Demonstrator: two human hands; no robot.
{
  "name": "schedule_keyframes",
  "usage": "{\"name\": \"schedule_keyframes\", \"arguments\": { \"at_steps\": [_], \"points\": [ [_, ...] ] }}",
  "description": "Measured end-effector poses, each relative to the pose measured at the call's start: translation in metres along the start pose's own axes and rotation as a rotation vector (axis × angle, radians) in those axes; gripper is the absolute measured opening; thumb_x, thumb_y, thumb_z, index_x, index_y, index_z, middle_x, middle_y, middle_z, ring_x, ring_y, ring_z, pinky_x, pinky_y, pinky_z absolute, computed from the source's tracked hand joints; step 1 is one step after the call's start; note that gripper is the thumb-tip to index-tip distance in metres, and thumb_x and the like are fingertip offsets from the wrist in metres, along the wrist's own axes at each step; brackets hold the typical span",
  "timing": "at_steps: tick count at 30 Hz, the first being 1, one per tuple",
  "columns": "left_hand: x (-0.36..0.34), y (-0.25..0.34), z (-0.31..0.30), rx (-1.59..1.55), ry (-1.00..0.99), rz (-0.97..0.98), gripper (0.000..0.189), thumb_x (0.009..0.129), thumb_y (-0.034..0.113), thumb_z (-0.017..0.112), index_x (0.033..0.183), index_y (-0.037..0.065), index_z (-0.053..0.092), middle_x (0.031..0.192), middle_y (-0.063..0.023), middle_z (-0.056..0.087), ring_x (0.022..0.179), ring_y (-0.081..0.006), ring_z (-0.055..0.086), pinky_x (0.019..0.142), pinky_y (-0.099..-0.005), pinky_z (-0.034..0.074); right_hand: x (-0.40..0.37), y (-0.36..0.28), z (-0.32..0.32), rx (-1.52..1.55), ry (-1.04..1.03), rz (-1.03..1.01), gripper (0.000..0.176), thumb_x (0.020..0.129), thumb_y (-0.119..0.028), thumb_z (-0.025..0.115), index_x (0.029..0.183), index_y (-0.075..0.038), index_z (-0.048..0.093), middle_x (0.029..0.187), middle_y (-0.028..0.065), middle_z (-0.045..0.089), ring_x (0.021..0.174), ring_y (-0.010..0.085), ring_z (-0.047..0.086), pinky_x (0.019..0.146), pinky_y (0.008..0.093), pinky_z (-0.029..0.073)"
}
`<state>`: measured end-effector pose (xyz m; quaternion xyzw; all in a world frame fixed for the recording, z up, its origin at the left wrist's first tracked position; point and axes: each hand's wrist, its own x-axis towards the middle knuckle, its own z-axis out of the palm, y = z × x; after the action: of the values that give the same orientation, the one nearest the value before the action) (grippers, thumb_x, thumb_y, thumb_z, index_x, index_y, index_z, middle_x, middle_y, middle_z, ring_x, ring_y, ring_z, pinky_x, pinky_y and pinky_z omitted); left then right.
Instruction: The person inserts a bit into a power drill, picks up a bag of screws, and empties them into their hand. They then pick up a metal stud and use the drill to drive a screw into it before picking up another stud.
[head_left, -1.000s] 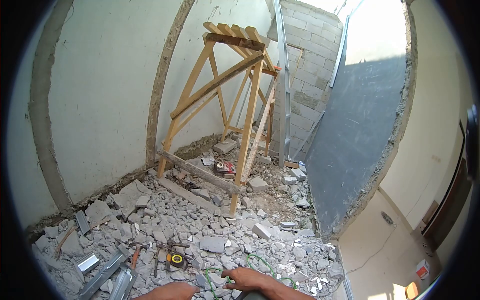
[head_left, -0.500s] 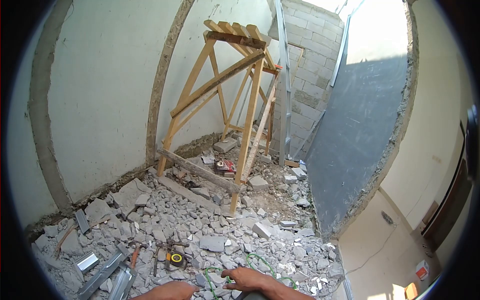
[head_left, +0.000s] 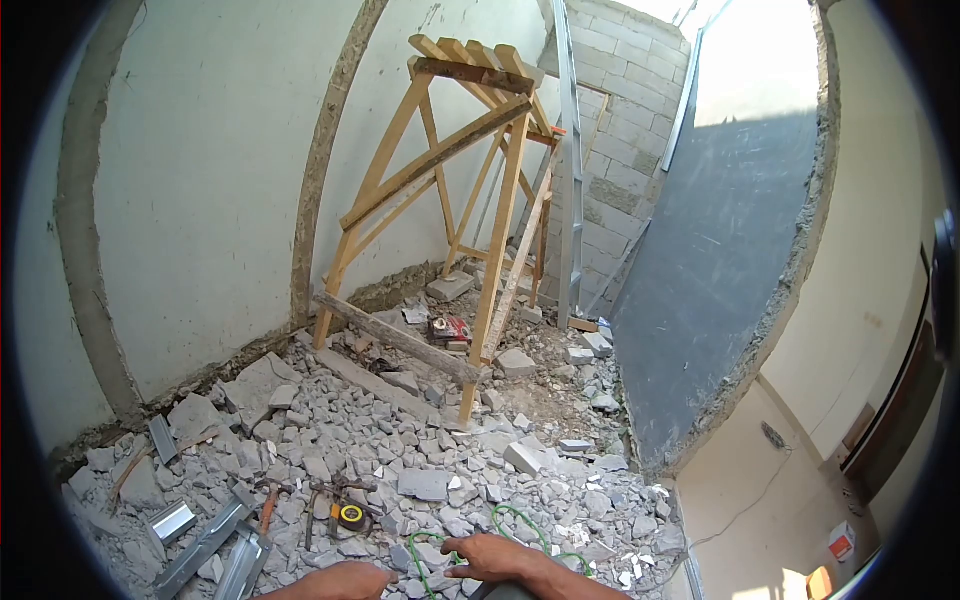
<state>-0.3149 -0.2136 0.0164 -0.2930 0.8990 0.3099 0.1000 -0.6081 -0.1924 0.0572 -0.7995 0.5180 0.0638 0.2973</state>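
My left hand (head_left: 350,579) shows at the bottom edge over the rubble, its back up and its fingers mostly out of sight. To its right, my right hand (head_left: 488,556) rests near my knee, thumb and fingers apart, with nothing visible between them. A thin green cord (head_left: 415,553) loops over the broken pieces beside and behind the right hand. Beyond the left hand lies a yellow and black tape measure (head_left: 351,516). Further left are a hammer with an orange handle (head_left: 268,510) and several metal channel pieces (head_left: 205,550).
Broken concrete rubble (head_left: 420,455) covers the ground. A wooden trestle (head_left: 435,160) stands ahead, with a metal ladder (head_left: 571,180) behind it. A grey panel (head_left: 715,230) stands at the right, beside a tiled floor (head_left: 730,500) with a small orange and white box (head_left: 842,541).
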Motion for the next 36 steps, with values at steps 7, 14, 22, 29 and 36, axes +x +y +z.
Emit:
{"name": "schedule_keyframes", "arguments": {
  "at_steps": [7, 14, 22, 29, 36],
  "points": [
    [0.002, -0.004, 0.002, -0.042, -0.008, -0.013, 0.065, 0.08, 0.045, 0.084, 0.127, 0.003, 0.071, 0.12, -0.0241, 0.073, 0.115, -0.0402, 0.068, 0.1, -0.048, 0.053, -0.001, -0.004, -0.003, 0.006, 0.005, 0.007, 0.054, 0.1, -0.042, 0.067, 0.138, -0.005, 0.058, 0.119, 0.0265, 0.072, 0.109, 0.0448, 0.069, 0.095, 0.0528, 0.053],
    [0.006, -0.013, 0.009, -0.022, -0.017, -0.022, 0.061, 0.08, 0.036, 0.085, 0.131, 0.005, 0.069, 0.124, -0.0229, 0.072, 0.117, -0.0398, 0.067, 0.101, -0.0475, 0.053, 0.0, -0.008, -0.006, 0.023, -0.013, 0.032, 0.054, 0.1, -0.04, 0.068, 0.138, -0.005, 0.058, 0.118, 0.0268, 0.072, 0.109, 0.0444, 0.069, 0.096, 0.0522, 0.053],
    [0.001, -0.003, 0.0, -0.067, 0.002, -0.008, 0.06, 0.081, 0.037, 0.084, 0.13, 0.006, 0.069, 0.124, -0.0222, 0.072, 0.117, -0.0396, 0.067, 0.101, -0.048, 0.053, 0.001, 0.002, 0.001, 0.034, 0.021, -0.007, 0.053, 0.1, -0.04, 0.068, 0.137, -0.003, 0.058, 0.117, 0.0278, 0.072, 0.11, 0.0453, 0.069, 0.095, 0.0518, 0.053],
    [0.001, -0.003, 0.0, -0.061, 0.023, 0.028, 0.062, 0.08, 0.043, 0.084, 0.126, 0.005, 0.072, 0.12, -0.0238, 0.073, 0.114, -0.0405, 0.068, 0.099, -0.0483, 0.054, -0.003, -0.004, -0.004, 0.027, 0.011, 0.012, 0.054, 0.1, -0.04, 0.068, 0.137, -0.002, 0.057, 0.119, 0.0283, 0.071, 0.111, 0.0455, 0.068, 0.096, 0.0519, 0.053],
    [-0.003, -0.002, -0.002, -0.066, 0.042, 0.037, 0.063, 0.079, 0.045, 0.085, 0.126, 0.004, 0.072, 0.118, -0.0246, 0.073, 0.113, -0.0411, 0.068, 0.099, -0.0486, 0.054, 0.001, 0.002, 0.002, 0.016, 0.018, -0.012, 0.054, 0.1, -0.041, 0.068, 0.137, -0.002, 0.057, 0.118, 0.0277, 0.071, 0.11, 0.0455, 0.068, 0.096, 0.052, 0.053]
  ]
}}
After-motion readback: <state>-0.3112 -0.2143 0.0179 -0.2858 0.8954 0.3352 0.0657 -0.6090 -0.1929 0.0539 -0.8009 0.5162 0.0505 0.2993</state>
